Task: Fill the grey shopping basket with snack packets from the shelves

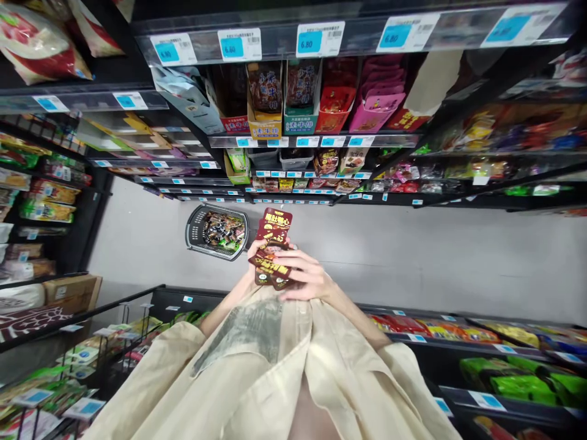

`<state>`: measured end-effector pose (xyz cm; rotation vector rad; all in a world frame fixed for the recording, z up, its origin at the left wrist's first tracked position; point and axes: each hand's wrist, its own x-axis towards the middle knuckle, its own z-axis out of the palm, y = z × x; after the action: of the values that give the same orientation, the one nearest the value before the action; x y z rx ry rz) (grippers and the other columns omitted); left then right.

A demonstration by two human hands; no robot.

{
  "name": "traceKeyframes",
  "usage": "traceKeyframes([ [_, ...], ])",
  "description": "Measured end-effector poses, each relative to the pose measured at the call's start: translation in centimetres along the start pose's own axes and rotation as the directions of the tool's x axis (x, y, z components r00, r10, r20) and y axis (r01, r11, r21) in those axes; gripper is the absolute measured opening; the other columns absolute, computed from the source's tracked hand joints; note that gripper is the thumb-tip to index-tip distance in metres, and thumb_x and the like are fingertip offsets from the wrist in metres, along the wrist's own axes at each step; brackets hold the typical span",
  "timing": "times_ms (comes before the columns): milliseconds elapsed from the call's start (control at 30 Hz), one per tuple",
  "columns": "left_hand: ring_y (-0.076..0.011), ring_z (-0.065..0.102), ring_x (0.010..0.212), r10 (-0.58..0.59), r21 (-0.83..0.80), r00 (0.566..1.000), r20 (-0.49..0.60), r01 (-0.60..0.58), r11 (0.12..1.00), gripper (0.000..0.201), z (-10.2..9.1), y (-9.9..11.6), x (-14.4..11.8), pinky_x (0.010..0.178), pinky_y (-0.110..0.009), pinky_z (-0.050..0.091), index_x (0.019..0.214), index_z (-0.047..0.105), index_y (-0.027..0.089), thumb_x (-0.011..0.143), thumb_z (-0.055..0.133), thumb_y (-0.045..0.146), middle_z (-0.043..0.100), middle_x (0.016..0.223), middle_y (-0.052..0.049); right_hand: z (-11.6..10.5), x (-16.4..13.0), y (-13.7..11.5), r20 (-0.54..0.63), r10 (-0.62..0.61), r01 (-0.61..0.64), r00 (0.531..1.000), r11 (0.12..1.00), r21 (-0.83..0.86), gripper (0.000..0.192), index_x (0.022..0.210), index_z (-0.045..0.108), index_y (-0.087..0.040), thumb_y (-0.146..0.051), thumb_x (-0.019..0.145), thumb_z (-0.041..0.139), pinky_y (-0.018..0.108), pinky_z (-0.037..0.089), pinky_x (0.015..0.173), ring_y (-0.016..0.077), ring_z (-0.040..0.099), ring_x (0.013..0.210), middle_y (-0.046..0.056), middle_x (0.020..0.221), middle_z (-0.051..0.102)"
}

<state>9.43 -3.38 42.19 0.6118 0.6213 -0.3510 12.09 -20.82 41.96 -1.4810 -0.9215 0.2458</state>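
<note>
Several dark red snack packets (274,223) with yellow lettering are bunched in front of my chest, some turned at angles to one another. My left hand (255,252) grips them from the left side, its fingers mostly hidden behind them. Across their right side lie the fingers of my right hand (305,275), closed on the packets. On the floor, just beyond and left of my hands, stands a dark shopping basket (189,235) with loose small packaged goods (224,229) inside.
Ahead rises a shelf with boxes of snack packets (300,98) and price tags (320,40). More shelving with bagged goods (48,201) stands at the left, and a low shelf of green bags (523,379) is behind me at the right. Grey floor (413,256) runs between.
</note>
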Motion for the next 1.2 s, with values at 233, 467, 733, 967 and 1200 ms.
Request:
traceKeyframes([
  [233, -0.0331, 0.075, 0.103, 0.131, -0.130, 0.990, -0.047, -0.136, 0.982, 0.052, -0.7, -0.8, -0.4, 0.091, -0.044, 0.059, 0.116, 0.071, 0.016, 0.081, 0.065, 0.055, 0.079, 0.105, -0.010, 0.2, -1.1, -0.6, -0.734, 0.522, -0.345, 0.433, 0.849, 0.400, 0.063, 0.131, 0.067, -0.026, -0.044, 0.074, 0.087, 0.057, 0.052, 0.111, 0.0342, 0.068, 0.123, 0.013, 0.127, 0.072],
  [467, -0.0379, 0.072, 0.110, 0.015, -0.100, 0.985, 0.171, 0.002, 0.995, 0.058, -1.6, -1.6, -1.2, 0.095, -0.047, 0.057, 0.121, 0.068, 0.014, 0.074, 0.074, 0.048, 0.077, 0.116, -0.014, -1.2, -2.4, -1.2, -0.587, 0.710, -0.315, 0.388, 0.701, 0.640, 0.104, 0.156, 0.031, -0.039, -0.038, 0.069, 0.089, 0.049, 0.057, 0.103, 0.0280, 0.069, 0.120, 0.009, 0.139, 0.064],
  [733, -0.0387, 0.074, 0.107, -0.094, -0.063, 0.984, 0.149, 0.104, 0.993, 0.070, -3.0, -3.1, -1.3, 0.097, -0.050, 0.057, 0.128, 0.065, 0.014, 0.062, 0.080, 0.035, 0.079, 0.110, -0.014, -1.3, -4.1, -1.3, -0.438, 0.817, -0.375, 0.375, 0.566, 0.734, 0.048, 0.111, 0.068, -0.028, -0.042, 0.069, 0.086, 0.049, 0.059, 0.096, 0.0278, 0.074, 0.097, 0.006, 0.108, 0.077],
  [967, -0.0397, 0.074, 0.109, -0.129, -0.055, 0.965, 0.228, 0.145, 0.988, 0.072, -0.6, -2.1, -1.4, 0.095, -0.051, 0.058, 0.131, 0.065, 0.011, 0.074, 0.076, 0.053, 0.078, 0.107, -0.017, -2.3, -3.7, -2.2, -0.161, 0.864, -0.403, 0.478, 0.378, 0.833, 0.055, 0.110, 0.073, -0.019, -0.040, 0.061, 0.061, 0.062, 0.056, 0.098, 0.0401, 0.074, 0.103, 0.012, 0.099, 0.080],
  [1200, -0.0378, 0.073, 0.113, -0.029, -0.039, 0.977, 0.212, 0.038, 0.999, 0.071, -1.1, -3.2, -1.0, 0.099, -0.048, 0.057, 0.129, 0.068, 0.013, 0.079, 0.077, 0.062, 0.077, 0.114, -0.017, -2.4, -3.3, -2.4, -0.001, 0.761, -0.442, 0.649, 0.379, 0.813, 0.075, 0.120, 0.067, -0.019, -0.055, 0.055, 0.075, 0.057, 0.060, 0.094, 0.0379, 0.074, 0.105, 0.012, 0.106, 0.077],
])
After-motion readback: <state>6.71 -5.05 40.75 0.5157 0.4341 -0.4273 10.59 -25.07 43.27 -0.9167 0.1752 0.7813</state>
